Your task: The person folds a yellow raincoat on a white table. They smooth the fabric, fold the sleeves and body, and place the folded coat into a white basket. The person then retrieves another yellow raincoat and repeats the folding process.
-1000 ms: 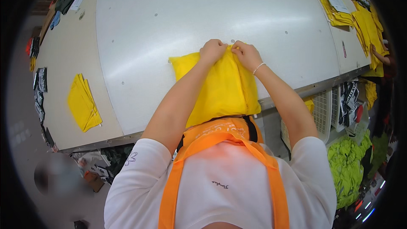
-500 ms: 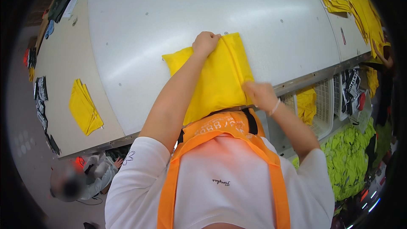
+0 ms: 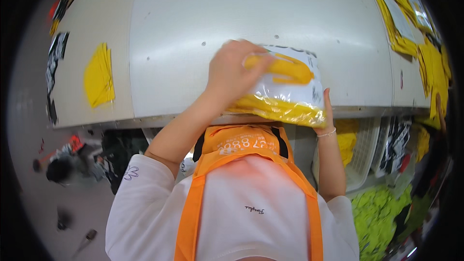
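Note:
A clear plastic bag [image 3: 278, 110] with a folded yellow garment inside lies over the table's near edge, tilted toward me. Its upper face shows a white printed panel [image 3: 268, 87] with a yellow shape on it. At the bag's lower right corner, my right hand [image 3: 325, 116] grips the side, thumb up along the edge and the other fingers hidden underneath. Over the bag's upper left part is my left hand [image 3: 237, 67], smeared by motion. Whether its fingers hold the plastic or only touch it does not show.
A folded yellow piece [image 3: 99, 77] lies on the table [image 3: 179, 14] at left. Yellow garments [image 3: 432, 77] with papers are stacked at far right. Below the table edge stand white crates [image 3: 360, 159] and a heap of lime-green cloth [image 3: 379, 217]. Dark packets [image 3: 56, 67] line the left edge.
The yellow bundle has been turned over, so the printed panel now faces up. It has come right and nearer me. My right hand has moved to its lower right corner.

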A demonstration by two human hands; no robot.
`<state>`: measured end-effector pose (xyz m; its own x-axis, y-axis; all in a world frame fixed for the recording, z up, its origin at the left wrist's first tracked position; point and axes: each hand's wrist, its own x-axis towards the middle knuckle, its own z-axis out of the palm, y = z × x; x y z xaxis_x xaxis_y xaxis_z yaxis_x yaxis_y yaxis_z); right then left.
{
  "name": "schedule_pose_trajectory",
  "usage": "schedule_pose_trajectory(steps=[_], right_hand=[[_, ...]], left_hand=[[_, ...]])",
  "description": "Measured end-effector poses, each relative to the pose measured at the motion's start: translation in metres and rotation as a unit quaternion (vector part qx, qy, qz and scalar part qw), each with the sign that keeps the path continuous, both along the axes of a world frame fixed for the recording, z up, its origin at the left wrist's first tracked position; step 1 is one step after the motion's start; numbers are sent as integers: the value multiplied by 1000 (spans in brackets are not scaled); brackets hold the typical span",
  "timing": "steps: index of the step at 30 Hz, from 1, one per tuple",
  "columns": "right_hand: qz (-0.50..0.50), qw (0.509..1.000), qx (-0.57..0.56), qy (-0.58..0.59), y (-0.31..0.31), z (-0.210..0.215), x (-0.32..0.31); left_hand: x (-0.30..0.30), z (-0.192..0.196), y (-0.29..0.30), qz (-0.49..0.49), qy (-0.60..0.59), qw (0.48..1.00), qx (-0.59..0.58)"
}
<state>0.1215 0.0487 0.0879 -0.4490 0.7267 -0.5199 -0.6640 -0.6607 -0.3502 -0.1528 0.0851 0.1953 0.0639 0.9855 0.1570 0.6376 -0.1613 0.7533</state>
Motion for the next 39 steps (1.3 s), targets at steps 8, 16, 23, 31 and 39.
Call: schedule_pose_trajectory(steps=[8,16,23,31,39], right_hand=[[205,743,284,-571,23,-91,-26],[408,574,493,-511,-73,-55,-179],[630,388,609,-286,-248,-88,-279],[696,434,466,-332,-274,-138,-148],[340,672,112,-648,-266,-241,149]], left_hand=[[-9,-173,-142,310,-103,932,-158],[-11,-184,-357,602,-102,788,-80],[-30,-220,-601,878,-83,465,-75],[-36,-248,-589,726,-148,617,-264],[53,-233,-343,389,-131,901,-139]])
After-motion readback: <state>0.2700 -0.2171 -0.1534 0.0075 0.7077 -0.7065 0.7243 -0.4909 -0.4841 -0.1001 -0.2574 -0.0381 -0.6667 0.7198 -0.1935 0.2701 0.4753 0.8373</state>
